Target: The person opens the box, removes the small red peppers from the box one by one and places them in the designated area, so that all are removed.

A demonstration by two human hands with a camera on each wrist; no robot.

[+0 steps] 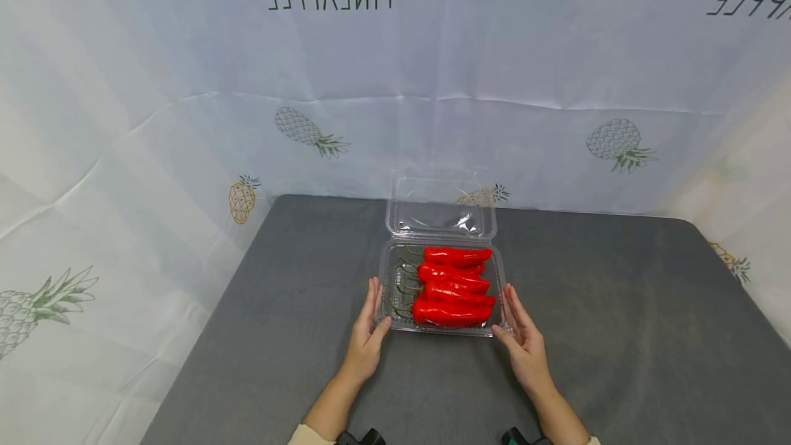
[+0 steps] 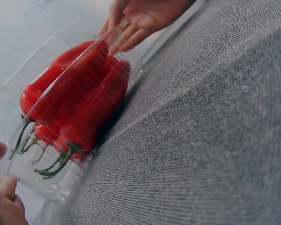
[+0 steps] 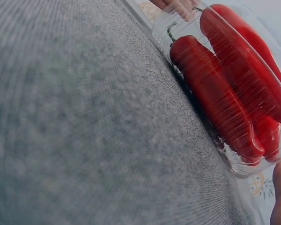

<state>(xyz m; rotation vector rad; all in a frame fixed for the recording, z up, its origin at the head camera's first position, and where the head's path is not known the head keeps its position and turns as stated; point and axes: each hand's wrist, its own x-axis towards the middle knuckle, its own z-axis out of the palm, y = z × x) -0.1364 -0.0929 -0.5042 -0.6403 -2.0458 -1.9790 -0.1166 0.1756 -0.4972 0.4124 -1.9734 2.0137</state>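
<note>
A clear plastic clamshell box (image 1: 435, 329) stands at the grey table with its lid (image 1: 426, 215) raised at the back. Inside lie several long red peppers (image 1: 454, 314), stacked in a row with their green stems to the left. My left hand (image 1: 363, 345) holds the box's left side, the thumb by the front corner. At the opposite side, my right hand (image 1: 525, 345) grips the right end, thumb at the front rim. Through the wall in the left wrist view the peppers (image 2: 79, 93) show. Whether the base touches the cloth is hard to tell.
Grey cloth covers the table (image 1: 296, 280). Behind it and along the sides hangs a white curtain (image 1: 494, 53) with pineapple prints, close behind the raised lid.
</note>
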